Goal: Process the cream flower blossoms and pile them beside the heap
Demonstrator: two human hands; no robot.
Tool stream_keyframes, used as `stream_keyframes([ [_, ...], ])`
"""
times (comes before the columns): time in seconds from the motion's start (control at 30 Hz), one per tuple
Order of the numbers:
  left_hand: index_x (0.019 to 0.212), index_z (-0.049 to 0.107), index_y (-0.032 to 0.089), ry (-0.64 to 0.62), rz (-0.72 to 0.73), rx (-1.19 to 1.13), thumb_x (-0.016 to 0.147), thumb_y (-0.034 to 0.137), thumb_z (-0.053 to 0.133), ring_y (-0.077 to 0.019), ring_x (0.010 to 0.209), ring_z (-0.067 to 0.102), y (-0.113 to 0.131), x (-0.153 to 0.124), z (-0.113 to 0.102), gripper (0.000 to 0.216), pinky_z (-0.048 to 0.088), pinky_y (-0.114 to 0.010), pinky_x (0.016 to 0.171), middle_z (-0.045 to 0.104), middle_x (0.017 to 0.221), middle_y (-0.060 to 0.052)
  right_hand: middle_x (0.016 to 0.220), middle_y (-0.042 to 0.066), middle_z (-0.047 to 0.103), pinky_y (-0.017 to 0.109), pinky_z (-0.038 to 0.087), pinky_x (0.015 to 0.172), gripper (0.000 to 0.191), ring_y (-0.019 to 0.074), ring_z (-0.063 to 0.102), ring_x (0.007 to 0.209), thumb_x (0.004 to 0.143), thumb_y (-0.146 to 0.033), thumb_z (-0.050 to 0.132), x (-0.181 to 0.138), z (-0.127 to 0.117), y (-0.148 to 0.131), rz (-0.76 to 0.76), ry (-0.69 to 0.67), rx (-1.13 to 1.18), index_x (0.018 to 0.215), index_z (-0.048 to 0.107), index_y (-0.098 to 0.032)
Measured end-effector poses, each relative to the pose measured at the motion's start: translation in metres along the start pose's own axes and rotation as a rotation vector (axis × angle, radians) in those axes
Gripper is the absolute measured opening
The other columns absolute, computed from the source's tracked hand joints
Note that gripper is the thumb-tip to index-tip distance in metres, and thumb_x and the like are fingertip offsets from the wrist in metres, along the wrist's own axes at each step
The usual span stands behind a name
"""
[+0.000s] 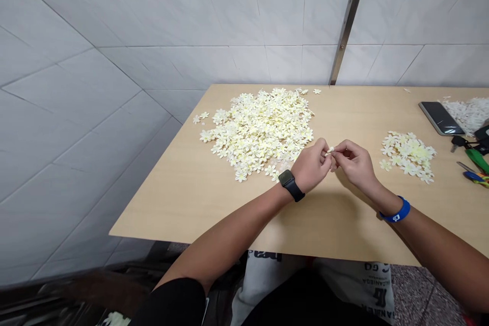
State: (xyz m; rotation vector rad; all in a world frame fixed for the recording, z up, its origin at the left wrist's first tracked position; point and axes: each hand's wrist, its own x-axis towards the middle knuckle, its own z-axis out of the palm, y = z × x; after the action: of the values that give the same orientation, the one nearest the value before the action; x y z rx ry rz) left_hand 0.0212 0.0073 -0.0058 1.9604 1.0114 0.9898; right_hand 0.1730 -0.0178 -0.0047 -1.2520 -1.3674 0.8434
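Left hand [311, 165] and right hand [355, 163] both pinch one small flower [330, 150] at the fingertips, likely for fine control; the flower pile [260, 130] lies near.

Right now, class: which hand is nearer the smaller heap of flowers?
Right. The right hand lies just left of the smaller heap, bare table between them; the left hand sits farther left, by the large pile. Both pinch one small pale piece.
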Motion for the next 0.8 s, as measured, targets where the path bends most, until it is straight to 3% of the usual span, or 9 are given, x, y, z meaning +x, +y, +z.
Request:
stream_keyframes([
  [0.17,0.088,0.041,0.023,0.012,-0.139,-0.322,0.095,0.023,0.051,-0.0109,0.053,0.063,0.002,-0.002,0.006,0.012,0.048,-0.021,0.052,0.061,0.065,0.005,0.079,0.003,0.063,0.033,0.053,0.060,0.009,0.0179,0.062,0.068,0.087,-0.028,0.066,-0.003,0.004,0.008,-0.114,0.075,-0.085,0.079,0.066,-0.024],
  [0.3,0.090,0.041,0.023,0.036,-0.169,-0.517,0.097,0.026,0.049,-0.0080,0.046,0.057,-0.002,-0.001,0.010,0.012,0.046,-0.019,0.046,0.060,0.068,0.006,0.085,0.003,0.066,0.034,0.056,0.070,0.014,0.0179,0.064,0.077,0.082,-0.035,0.076,0.000,0.008,0.006,-0.014,0.068,0.151,0.088,0.068,-0.025],
  [0.37,0.090,0.043,0.022,0.051,-0.118,-0.427,0.099,0.027,0.046,-0.0081,0.047,0.057,-0.003,-0.001,0.009,0.011,0.046,-0.020,0.048,0.061,0.069,0.005,0.078,0.000,0.065,0.033,0.055,0.069,0.022,0.0158,0.062,0.070,0.075,-0.036,0.082,0.003,0.008,0.003,0.108,0.040,0.326,0.087,0.067,-0.024],
  [0.43,0.090,0.049,0.021,0.028,0.005,-0.189,0.100,0.024,0.045,-0.0102,0.055,0.061,-0.005,-0.001,0.005,0.011,0.047,-0.023,0.055,0.066,0.074,0.002,0.072,-0.001,0.063,0.032,0.054,0.067,0.028,0.0141,0.060,0.065,0.069,-0.036,0.086,0.004,0.007,0.003,0.238,0.028,0.440,0.085,0.067,-0.023],
  [0.5,0.091,0.055,0.020,-0.060,0.166,0.124,0.096,0.015,0.047,-0.0147,0.071,0.066,-0.006,0.000,-0.001,0.011,0.046,-0.025,0.063,0.069,0.080,-0.002,0.069,-0.001,0.064,0.031,0.053,0.067,0.029,0.0137,0.060,0.065,0.065,-0.034,0.088,0.005,0.005,0.003,0.344,0.023,0.479,0.081,0.067,-0.022],
  [0.57,0.095,0.060,0.020,-0.156,0.260,0.290,0.094,0.012,0.049,-0.0173,0.078,0.068,-0.007,0.002,-0.008,0.014,0.045,-0.026,0.066,0.071,0.084,-0.003,0.072,0.000,0.065,0.030,0.054,0.069,0.030,0.0137,0.061,0.068,0.061,-0.030,0.090,0.006,0.001,0.004,0.420,0.007,0.504,0.078,0.067,-0.021],
  [0.67,0.106,0.062,0.021,-0.234,0.286,0.217,0.101,0.020,0.046,-0.0171,0.080,0.069,-0.012,0.007,-0.017,0.017,0.049,-0.027,0.071,0.072,0.086,-0.003,0.074,-0.001,0.067,0.029,0.054,0.070,0.032,0.0136,0.063,0.069,0.059,-0.027,0.091,0.009,-0.004,0.004,0.485,-0.040,0.546,0.080,0.067,-0.021],
  [0.8,0.119,0.062,0.019,-0.324,0.170,-0.182,0.102,0.021,0.041,-0.0122,0.072,0.071,-0.021,0.012,-0.022,0.027,0.055,-0.026,0.073,0.073,0.086,-0.003,0.071,-0.001,0.066,0.027,0.051,0.066,0.028,0.0126,0.061,0.066,0.068,-0.029,0.089,0.011,-0.008,0.000,0.451,-0.149,0.534,0.086,0.069,-0.020],
])
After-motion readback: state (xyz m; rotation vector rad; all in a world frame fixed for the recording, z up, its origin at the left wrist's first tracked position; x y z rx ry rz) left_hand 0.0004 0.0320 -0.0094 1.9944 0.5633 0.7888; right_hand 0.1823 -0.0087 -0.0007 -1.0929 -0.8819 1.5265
